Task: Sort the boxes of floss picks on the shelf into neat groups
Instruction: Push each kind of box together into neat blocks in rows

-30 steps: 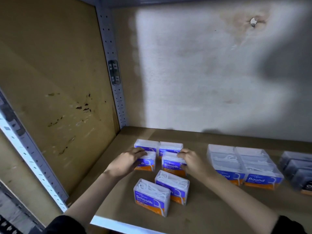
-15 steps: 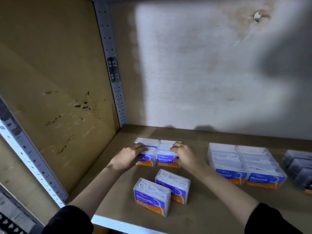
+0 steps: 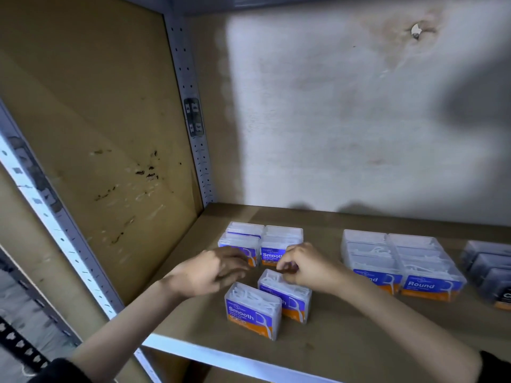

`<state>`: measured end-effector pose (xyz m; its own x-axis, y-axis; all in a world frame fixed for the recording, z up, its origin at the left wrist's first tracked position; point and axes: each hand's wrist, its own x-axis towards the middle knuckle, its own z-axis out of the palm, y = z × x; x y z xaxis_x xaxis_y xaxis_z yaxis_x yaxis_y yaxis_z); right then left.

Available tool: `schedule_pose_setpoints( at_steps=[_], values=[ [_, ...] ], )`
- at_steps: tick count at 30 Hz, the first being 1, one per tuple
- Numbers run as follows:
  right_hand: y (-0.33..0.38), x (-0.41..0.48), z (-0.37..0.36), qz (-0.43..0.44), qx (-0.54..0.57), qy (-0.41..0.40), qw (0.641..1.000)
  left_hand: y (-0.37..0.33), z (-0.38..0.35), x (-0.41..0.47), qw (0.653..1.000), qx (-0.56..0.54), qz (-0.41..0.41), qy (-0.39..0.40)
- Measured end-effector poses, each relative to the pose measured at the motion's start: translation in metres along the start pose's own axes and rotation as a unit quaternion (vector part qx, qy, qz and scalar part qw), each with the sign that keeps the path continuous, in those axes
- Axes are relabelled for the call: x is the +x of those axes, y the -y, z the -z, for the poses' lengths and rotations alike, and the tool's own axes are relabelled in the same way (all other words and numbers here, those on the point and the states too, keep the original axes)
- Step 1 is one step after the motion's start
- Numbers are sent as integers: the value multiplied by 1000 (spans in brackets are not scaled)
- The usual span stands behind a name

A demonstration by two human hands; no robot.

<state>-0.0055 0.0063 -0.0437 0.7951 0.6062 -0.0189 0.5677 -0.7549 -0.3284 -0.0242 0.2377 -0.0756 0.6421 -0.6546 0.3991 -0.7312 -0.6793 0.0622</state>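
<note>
Nearer Smooth box (image 3: 253,310) is stood skewed by the shelf (image 3: 359,338) front edge, with the second Smooth box (image 3: 290,295) just beside at its 1 o'clock. Left hand (image 3: 213,272): loosely spread, nothing held. Right hand (image 3: 307,268) is curled over the second box's far edge; contact cannot be told. Risk: nearer box knocked off the front if the second is dragged. Smooth block (image 3: 261,244) at 12 o'clock could be skewed by a hard push. Round group (image 3: 401,261), 3 o'clock, well apart.

We note: left hand (image 3: 213,272) and right hand (image 3: 307,268) bare, forearms bare. We see black left sleeve (image 3: 58,373) ending near elbow, black right sleeve (image 3: 496,367) likewise.
</note>
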Motion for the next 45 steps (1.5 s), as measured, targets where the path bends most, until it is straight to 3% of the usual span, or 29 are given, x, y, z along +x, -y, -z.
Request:
schedule_pose_setpoints(
  at_steps=[4, 9, 15, 21, 29, 36, 39, 41, 42, 43, 45],
  values=[
    [7, -22, -5, -5, -72, 69, 995, -17, -12, -19, 998, 6, -64, 22],
    [14, -34, -18, -10, -156, 36, 987, -7, -24, -28, 997, 56, -42, -22],
    [5, -29, -25, -38, -128, -10, 991, 15, -24, -29, 989, 141, 22, -22],
    [-4, -13, -25, -46, -108, -32, 993, 31, -29, -23, 986, 131, 94, -37],
    [-11, 12, -34, -44, -99, -56, 992, 36, -33, -10, 983, 143, 115, -29],
    [-19, 23, -40, -26, -94, -75, 992, 41, -38, -11, 985, 118, 126, -28],
    [-24, 20, -44, -13, -14, -104, 994, 40, -38, -10, 980, 46, 187, -43],
    [-28, 17, -48, -38, 137, -201, 969, 37, -35, -12, 958, -73, 259, -94],
    [-31, 16, -51, -61, 220, -271, 935, 35, -34, -11, 935, -128, 294, -150],
    [-33, 15, -54, -100, 291, -331, 892, 34, -34, -11, 897, -184, 342, -210],
    [-38, 17, -60, -189, 406, -372, 813, 36, -38, -11, 773, -343, 443, -297]
  ],
)
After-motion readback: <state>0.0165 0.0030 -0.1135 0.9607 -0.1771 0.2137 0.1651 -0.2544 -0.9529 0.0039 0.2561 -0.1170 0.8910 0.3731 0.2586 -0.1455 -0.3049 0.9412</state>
